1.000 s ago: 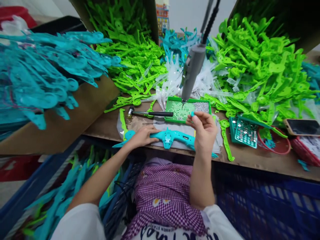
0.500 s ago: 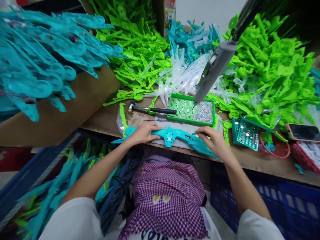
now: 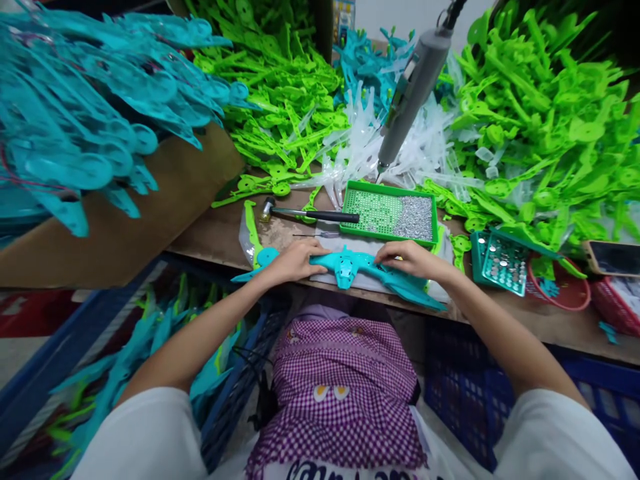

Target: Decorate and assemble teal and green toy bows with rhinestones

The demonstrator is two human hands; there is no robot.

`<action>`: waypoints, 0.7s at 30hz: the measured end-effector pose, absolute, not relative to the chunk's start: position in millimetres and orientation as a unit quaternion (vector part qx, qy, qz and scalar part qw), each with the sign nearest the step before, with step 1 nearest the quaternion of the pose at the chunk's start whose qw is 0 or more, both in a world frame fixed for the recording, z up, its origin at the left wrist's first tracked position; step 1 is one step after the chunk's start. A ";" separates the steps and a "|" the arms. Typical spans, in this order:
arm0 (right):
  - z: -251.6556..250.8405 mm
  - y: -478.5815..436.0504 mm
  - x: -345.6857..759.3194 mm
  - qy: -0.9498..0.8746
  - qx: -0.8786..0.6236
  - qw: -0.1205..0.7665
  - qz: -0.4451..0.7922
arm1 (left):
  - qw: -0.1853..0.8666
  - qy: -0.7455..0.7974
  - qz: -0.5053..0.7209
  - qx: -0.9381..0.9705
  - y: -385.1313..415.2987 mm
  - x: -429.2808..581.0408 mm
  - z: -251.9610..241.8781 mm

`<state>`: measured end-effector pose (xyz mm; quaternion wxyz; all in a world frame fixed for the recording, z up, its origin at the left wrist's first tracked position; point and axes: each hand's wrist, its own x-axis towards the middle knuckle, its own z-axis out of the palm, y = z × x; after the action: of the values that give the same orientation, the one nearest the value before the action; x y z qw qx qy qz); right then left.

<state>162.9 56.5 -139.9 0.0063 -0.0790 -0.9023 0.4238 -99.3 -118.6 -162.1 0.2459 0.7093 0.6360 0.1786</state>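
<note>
A teal plastic toy bow (image 3: 350, 267) lies across the front edge of the wooden bench (image 3: 500, 313). My left hand (image 3: 293, 260) presses down on its left limb, fingers curled over it. Fingers bent, my right hand (image 3: 407, 259) rests on the right side of the bow's middle. Just behind the bow sits a green tray (image 3: 390, 217) of small screws. A grey electric screwdriver (image 3: 413, 87) hangs on its cord above the tray, untouched.
A small hammer (image 3: 310, 214) lies left of the tray. Heaps of green parts (image 3: 530, 127), teal parts (image 3: 90, 113) and clear parts (image 3: 360, 153) crowd the back. A teal tray of round cells (image 3: 500, 261), red baskets (image 3: 560, 290) and a phone (image 3: 613, 257) stand right. Blue crates (image 3: 480, 373) sit below.
My right hand came down from in front of the screw tray, where it held a small teal piece, onto the bow. The hanging screwdriver swung right and up.
</note>
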 end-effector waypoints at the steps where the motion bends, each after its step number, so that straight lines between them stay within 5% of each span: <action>1: -140.9 58.4 161.9 -0.898 -0.066 0.002 0.436 | 0.245 0.635 0.179 0.710 -118.6 -99.2 -161.9; 21: -141.0 50.4 159.9 -0.916 -0.100 -0.061 0.384 | 0.244 0.647 0.171 0.702 -119.9 -97.8 -159.6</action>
<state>159.9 50.4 -141.0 -0.0609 -0.0999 -0.9159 0.3840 -97.8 -119.9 -159.6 0.2435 0.7023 0.6467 0.1712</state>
